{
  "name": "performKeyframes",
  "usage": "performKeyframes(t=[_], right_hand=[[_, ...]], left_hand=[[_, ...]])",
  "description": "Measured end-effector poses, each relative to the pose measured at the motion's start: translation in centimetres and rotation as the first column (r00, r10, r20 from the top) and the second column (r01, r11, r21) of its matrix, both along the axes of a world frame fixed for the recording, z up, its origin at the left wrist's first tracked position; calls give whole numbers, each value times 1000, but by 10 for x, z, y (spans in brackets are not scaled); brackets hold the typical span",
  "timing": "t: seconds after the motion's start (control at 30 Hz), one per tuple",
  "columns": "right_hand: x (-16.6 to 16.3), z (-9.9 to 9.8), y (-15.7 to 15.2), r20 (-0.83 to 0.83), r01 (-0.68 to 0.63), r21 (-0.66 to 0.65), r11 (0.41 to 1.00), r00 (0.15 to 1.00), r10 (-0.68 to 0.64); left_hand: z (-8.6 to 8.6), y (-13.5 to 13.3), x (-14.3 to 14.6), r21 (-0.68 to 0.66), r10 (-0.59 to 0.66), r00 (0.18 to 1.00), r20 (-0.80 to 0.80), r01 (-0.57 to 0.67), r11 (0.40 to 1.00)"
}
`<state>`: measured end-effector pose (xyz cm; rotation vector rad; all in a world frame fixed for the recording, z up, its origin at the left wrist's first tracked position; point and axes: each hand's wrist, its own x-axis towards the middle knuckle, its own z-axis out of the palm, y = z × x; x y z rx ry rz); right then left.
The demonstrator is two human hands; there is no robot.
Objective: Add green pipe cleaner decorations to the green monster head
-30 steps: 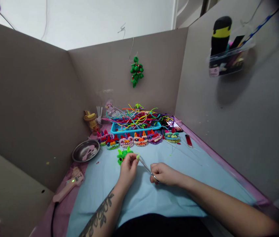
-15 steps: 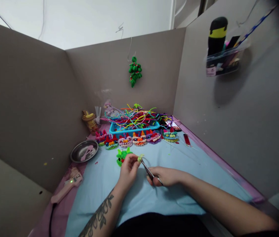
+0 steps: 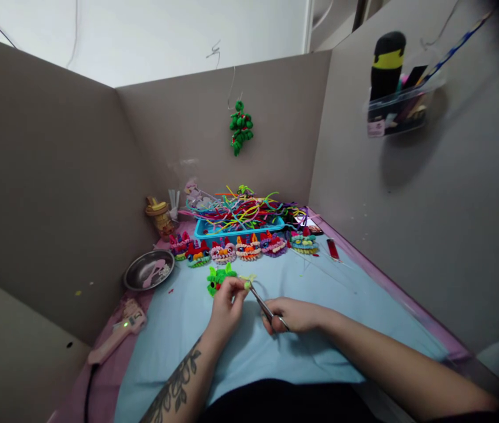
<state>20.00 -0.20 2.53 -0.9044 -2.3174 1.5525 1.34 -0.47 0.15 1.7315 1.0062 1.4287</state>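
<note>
My left hand (image 3: 228,304) pinches a small light-green fuzzy piece (image 3: 247,285) between thumb and fingertips. Closed around the handles of metal scissors (image 3: 261,302), my right hand (image 3: 292,316) holds their tips against that piece. Pale yellow-green wisps (image 3: 249,277) show just beyond the tips. Right behind my left fingers sits a bright green fuzzy animal head (image 3: 218,276) with a dark eye and a red spot, partly covered by the hand. A row of similar colourful fuzzy heads (image 3: 248,248) stands farther back.
Behind the row, a blue tray (image 3: 205,232) overflows with coloured pipe cleaners (image 3: 249,208). To the left are a metal bowl (image 3: 132,275) and a pink glue gun (image 3: 114,341) with a cord. Grey panels (image 3: 214,141) enclose the table; a clear bin (image 3: 394,117) hangs on the right.
The scissor tips and the light-green piece have shifted slightly toward me and left. The yellow-green wisps now look apart from the piece, lying farther off. Both hands keep their grip.
</note>
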Motion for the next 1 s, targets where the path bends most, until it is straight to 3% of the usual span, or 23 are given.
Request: performKeyframes(t=[0.2,0.37,0.67,0.83,1.0], right_hand=[[-3,-12,2,30,147,-95,985,989,-145],[-4,-13,1,15,223,-205,953,974,-225],[-5,-15,0,14,295,-231,927,954,-300],[-7,-16,-2,-16,346,-167,923,935,-353],[4,-7,5,-38,255,-26,966,966,-256]], left_hand=[[-2,2,-10,237,129,961,-244,-70,969],[-2,3,-11,264,145,949,-279,-69,962],[0,6,-8,189,140,963,-232,-96,977],[1,7,-5,108,104,977,-184,-85,991],[1,9,-2,-96,67,993,94,-58,994]])
